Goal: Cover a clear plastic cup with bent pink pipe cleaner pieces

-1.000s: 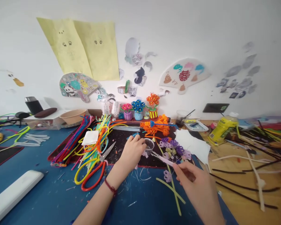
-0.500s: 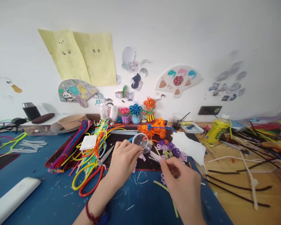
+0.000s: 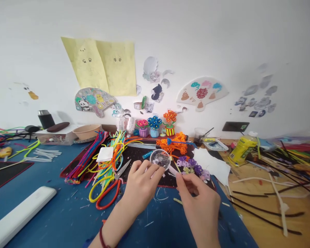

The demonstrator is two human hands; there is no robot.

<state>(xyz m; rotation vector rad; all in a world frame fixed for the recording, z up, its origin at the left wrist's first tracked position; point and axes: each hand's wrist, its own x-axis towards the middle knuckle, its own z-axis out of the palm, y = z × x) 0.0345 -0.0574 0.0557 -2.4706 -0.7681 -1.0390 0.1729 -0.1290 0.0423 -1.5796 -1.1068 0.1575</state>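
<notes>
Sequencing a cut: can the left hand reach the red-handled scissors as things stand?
Probably yes: the red-handled scissors lie right beside the left hand, nothing between, though it holds a clear plastic cup.

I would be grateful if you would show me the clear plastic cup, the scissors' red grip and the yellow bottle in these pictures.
Clear plastic cup [image 3: 160,159]: head view, on its base.
Scissors' red grip [image 3: 109,200]: head view, on the lower loop.
Yellow bottle [image 3: 242,148]: head view, on its body.

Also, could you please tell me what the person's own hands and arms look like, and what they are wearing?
The left hand and right hand are bare, with no gloves, and a thin red cord bracelet circles the left wrist.
</notes>
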